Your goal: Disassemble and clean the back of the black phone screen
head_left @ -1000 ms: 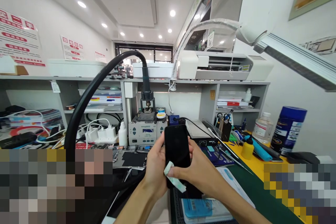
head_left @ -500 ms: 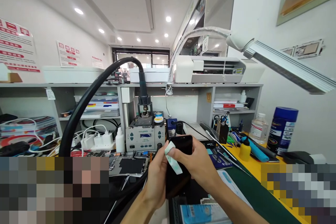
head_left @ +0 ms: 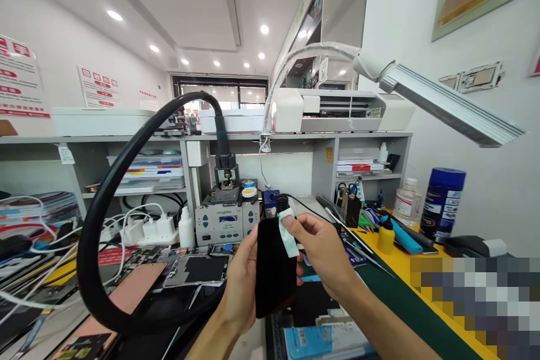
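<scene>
A black smartphone stands nearly upright in front of me, its dark screen facing me. My left hand grips it along the left edge, with fingertips showing past the right edge. At the phone's upper right corner, my right hand pinches a white and pale green strip, which looks like a piece of film or wipe. The strip's lower end hangs over the phone's right edge. Part of the right hand's fingers is hidden behind the strip and phone.
A hot-air rework station with a thick black hose stands behind. A blue spray can, a clear bottle and a yellow bottle are at right. Blue packets lie below the hands; a disassembled device lies left.
The right hand has moved the strip from across the phone's screen to its upper right edge. The phone has shifted slightly left, and the whole view has turned a little to the right.
</scene>
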{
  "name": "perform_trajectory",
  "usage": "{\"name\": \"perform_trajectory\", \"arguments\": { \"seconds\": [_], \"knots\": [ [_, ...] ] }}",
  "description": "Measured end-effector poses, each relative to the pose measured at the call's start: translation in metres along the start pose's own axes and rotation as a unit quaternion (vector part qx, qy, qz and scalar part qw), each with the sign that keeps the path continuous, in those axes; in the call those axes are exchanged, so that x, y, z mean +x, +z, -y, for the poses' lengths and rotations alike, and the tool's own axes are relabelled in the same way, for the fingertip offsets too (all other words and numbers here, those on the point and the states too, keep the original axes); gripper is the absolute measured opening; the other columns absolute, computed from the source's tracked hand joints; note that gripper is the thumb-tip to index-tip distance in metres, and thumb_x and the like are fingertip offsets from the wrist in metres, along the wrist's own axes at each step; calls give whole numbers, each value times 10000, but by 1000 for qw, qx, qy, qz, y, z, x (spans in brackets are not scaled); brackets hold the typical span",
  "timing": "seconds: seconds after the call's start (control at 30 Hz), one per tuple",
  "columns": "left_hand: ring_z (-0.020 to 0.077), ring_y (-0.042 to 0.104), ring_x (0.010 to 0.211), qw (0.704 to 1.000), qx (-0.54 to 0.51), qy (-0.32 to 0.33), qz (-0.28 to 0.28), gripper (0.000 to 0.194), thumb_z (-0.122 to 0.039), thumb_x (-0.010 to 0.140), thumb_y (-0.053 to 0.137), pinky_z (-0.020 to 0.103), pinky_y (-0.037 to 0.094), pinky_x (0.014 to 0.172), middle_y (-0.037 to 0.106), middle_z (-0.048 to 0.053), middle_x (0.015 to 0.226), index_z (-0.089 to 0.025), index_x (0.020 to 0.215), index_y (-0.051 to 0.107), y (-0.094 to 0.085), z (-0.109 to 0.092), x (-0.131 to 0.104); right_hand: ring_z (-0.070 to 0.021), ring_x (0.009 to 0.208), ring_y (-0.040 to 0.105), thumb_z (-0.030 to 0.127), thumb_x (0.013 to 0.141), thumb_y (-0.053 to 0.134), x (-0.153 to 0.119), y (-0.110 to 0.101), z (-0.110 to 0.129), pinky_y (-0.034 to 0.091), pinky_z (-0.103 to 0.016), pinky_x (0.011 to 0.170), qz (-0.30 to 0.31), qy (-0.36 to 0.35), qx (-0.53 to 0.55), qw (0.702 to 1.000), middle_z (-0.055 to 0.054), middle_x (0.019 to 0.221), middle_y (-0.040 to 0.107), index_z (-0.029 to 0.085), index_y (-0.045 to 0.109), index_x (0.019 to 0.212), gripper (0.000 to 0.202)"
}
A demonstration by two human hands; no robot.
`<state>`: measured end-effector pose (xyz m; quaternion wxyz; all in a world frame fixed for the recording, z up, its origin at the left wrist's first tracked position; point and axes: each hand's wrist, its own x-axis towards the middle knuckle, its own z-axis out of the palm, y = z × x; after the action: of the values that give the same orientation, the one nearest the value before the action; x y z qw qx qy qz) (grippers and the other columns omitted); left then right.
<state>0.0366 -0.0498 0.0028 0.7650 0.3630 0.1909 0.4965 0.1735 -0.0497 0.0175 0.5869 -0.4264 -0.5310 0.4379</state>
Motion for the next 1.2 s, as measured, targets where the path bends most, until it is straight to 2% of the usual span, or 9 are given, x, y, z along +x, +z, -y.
{"name": "perform_trajectory", "arguments": {
  "seconds": [0.17, 0.3, 0.4, 0.5, 0.57, 0.73, 1.0, 1.1, 1.2],
  "knots": [
    [272, 707, 708, 999, 5, -38, 22, 626, -608, 923, 428, 387, 557, 708, 753, 156, 813, -70, 972, 743, -1, -4, 0, -148, 357, 538, 596, 817, 669, 1, -10, 3, 449, -254, 273, 24, -11, 25, 999, 70, 506, 486, 216, 559, 729, 405],
    [241, 683, 626, 998, 30, -37, 38, 688, -640, 918, 385, 345, 542, 651, 731, 165, 737, -57, 847, 744, -3, -7, -1, -157, 384, 550, 541, 821, 683, 0, -12, 3, 470, -283, 311, 46, -11, 9, 999, 55, 560, 534, 213, 592, 794, 342],
    [263, 702, 617, 999, 26, -32, 21, 649, -642, 907, 424, 356, 543, 643, 736, 142, 695, -82, 980, 744, -7, -7, 1, -149, 468, 579, 486, 809, 716, 0, -13, 1, 500, -284, 418, 38, -13, -28, 999, 27, 654, 603, 192, 639, 856, 308],
    [284, 732, 697, 1000, -8, -19, 5, 575, -592, 907, 495, 379, 557, 697, 765, 119, 768, -116, 1144, 712, -9, -8, 2, -177, 716, 651, 433, 784, 761, 1, -15, -1, 529, -290, 654, 17, -21, -77, 997, -31, 819, 691, 164, 689, 908, 305],
    [297, 742, 755, 999, -32, -10, -1, 550, -560, 911, 516, 387, 560, 735, 777, 116, 821, -123, 1190, 697, -8, -9, 3, -206, 856, 658, 420, 779, 769, 1, -16, -3, 509, -303, 756, 17, -18, -106, 994, -64, 916, 719, 153, 704, 946, 321],
    [326, 743, 837, 997, -62, -5, -35, 568, -555, 899, 530, 408, 559, 786, 787, 126, 897, -110, 1213, 691, -5, -13, 5, -226, 900, 658, 430, 782, 758, -1, -17, -4, 500, -313, 760, 45, 0, -154, 987, -84, 983, 728, 147, 696, 1003, 364],
    [324, 738, 853, 999, -44, 7, -25, 609, -598, 890, 502, 415, 557, 795, 780, 144, 945, -117, 1212, 689, -7, -16, 9, -215, 818, 669, 425, 797, 740, -6, -22, -5, 470, -286, 696, 99, 13, -216, 971, -43, 844, 744, 156, 704, 833, 273],
    [321, 737, 843, 999, -34, 17, -35, 600, -581, 905, 475, 417, 561, 783, 777, 154, 933, -105, 1197, 695, -5, -17, 7, -219, 791, 664, 456, 804, 722, -5, -22, -9, 470, -301, 689, 81, 3, -240, 967, -42, 812, 734, 163, 693, 813, 295],
    [321, 736, 835, 998, -46, 19, -40, 596, -577, 907, 476, 420, 564, 782, 777, 155, 916, -98, 1182, 702, -4, -16, 6, -248, 917, 659, 468, 800, 717, -4, -16, -16, 476, -343, 802, 38, -18, -259, 965, -69, 954, 732, 172, 692, 947, 331]
  ]
}}
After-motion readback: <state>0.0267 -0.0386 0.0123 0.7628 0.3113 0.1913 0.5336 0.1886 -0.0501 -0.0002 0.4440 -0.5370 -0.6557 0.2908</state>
